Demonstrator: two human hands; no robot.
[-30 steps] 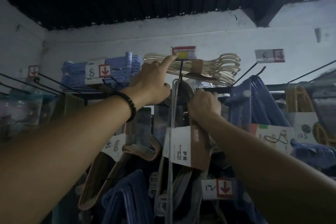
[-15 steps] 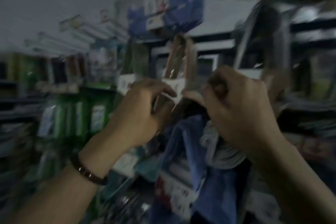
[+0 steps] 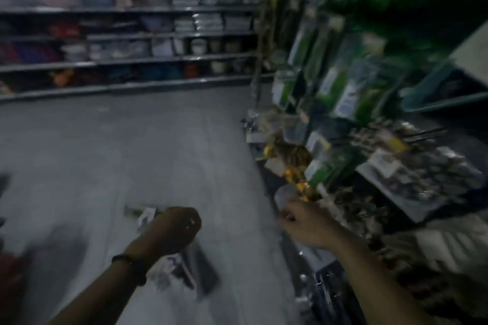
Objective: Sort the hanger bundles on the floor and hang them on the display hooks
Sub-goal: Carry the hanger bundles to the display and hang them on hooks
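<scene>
- The view is blurred and dim.
- A dark bundle of hangers with white paper labels (image 3: 195, 272) lies on the grey concrete floor (image 3: 132, 153), just below and behind the left hand (image 3: 174, 229).
- The left hand's fingers are curled under; I cannot tell whether they hold anything. A dark band (image 3: 132, 268) circles that wrist.
- The right hand (image 3: 303, 221) reaches out beside a low shelf of packaged goods (image 3: 412, 174); its fingers are too blurred to read.
- Green packets (image 3: 340, 82) hang on the right.
</scene>
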